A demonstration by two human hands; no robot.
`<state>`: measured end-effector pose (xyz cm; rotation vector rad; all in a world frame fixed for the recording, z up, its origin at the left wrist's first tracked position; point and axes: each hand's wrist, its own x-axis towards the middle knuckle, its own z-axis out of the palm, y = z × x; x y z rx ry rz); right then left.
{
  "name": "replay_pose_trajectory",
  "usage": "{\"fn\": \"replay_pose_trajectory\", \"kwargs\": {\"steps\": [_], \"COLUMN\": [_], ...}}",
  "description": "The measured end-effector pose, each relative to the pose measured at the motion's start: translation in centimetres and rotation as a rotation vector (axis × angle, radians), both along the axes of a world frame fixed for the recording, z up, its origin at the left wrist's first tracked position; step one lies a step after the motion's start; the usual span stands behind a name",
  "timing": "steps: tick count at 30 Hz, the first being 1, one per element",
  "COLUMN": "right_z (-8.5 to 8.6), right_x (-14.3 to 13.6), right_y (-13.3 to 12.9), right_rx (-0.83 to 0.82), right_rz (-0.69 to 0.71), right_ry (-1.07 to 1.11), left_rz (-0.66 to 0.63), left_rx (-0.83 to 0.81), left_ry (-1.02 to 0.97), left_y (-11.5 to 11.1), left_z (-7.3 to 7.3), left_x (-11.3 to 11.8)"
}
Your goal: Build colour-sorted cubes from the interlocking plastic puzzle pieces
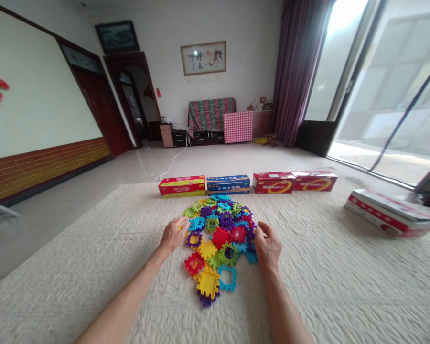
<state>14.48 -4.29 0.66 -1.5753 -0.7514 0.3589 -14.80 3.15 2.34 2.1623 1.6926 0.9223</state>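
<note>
A heap of interlocking plastic building tiles [220,236] in red, yellow, green, blue and purple lies between my hands. My left hand [174,234] is at the heap's left edge, its fingertips against the outer tiles near a light blue windowed tile [197,223]. On the opposite edge, my right hand [268,244] is cupped, thumb and fingers apart, beside purple and blue tiles. Neither hand visibly grips a tile. Closest to me, a yellow tile [208,283] overlaps a purple one [208,300], with a blue square frame [228,267] alongside.
Behind the heap stand a red-and-yellow box [182,187], a blue box [228,185] and two red boxes [274,183] in a row. A white-and-red box [390,215] lies at the right. All rest on a quilted cream cover [111,248].
</note>
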Motion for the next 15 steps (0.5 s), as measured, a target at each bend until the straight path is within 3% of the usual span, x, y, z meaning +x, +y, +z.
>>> {"fn": "replay_pose_trajectory", "kwargs": {"steps": [4,6,9,15], "right_z": [-0.3,-0.2,-0.1,0.0], "right_x": [0.0,-0.1,-0.2,-0.2], "right_y": [0.1,0.1,0.1,0.2], "right_rx": [-0.006,-0.002,0.006,0.021], "right_rz": [0.015,0.019,0.013,0.012], "right_ry": [-0.027,-0.037,-0.053,-0.065], "left_rz": [0.058,0.093,0.043,-0.256], "left_rx": [0.087,0.093,0.066,0.077], "left_ry": [-0.023,-0.048,-0.088,0.001], "left_y": [-3.6,-5.3,-7.7,-9.8], "left_z": [-2.9,-3.6,-3.6,-3.1], "left_x": [-0.5,0.1,1.4,2.7]}}
